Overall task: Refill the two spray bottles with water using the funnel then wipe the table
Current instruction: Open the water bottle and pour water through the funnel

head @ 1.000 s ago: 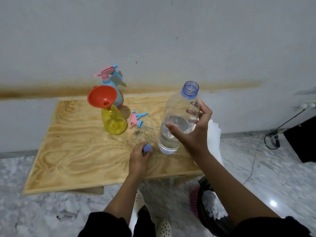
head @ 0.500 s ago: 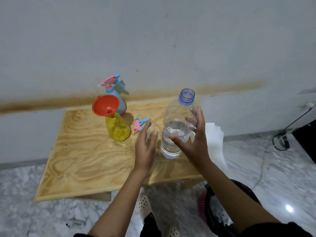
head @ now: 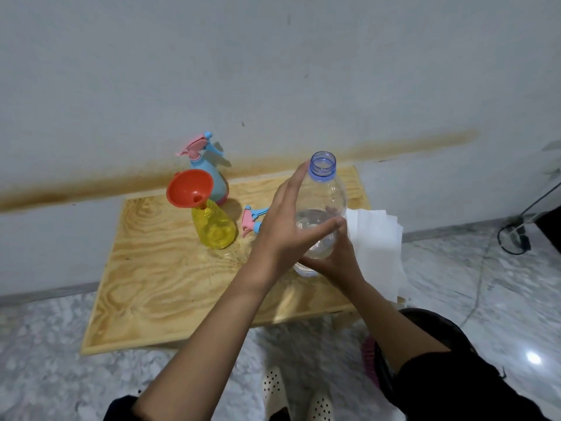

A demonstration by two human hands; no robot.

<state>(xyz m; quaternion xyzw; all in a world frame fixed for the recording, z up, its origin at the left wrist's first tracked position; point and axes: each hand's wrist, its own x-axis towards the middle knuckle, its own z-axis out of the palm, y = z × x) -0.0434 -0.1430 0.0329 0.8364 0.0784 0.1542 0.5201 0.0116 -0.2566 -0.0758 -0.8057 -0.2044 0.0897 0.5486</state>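
A clear water bottle (head: 329, 196) with a blue open neck stands on the wooden table (head: 151, 284), partly filled. My right hand (head: 340, 256) grips its lower part from the right. My left hand (head: 285, 229) lies against its left side with straight fingers, index tip near the neck and thumb across the front. The yellow spray bottle (head: 217, 232) stands headless with the orange funnel (head: 189, 192) in its neck. Behind it is the blue spray bottle (head: 217, 183) with its pink and blue head on. A loose spray head (head: 252, 221) lies beside the yellow bottle.
White paper towels (head: 376, 238) hang over the table's right edge. The table stands against a stained wall. A dark bin (head: 431, 332) sits on the marble floor at lower right, and a black cable (head: 513, 238) lies at far right. My shoes (head: 303, 396) are below the table edge.
My left hand put down the blue cap, rose and moved right onto the bottle's side. My right hand slid down from the bottle's middle to its base. The camera moved closer.
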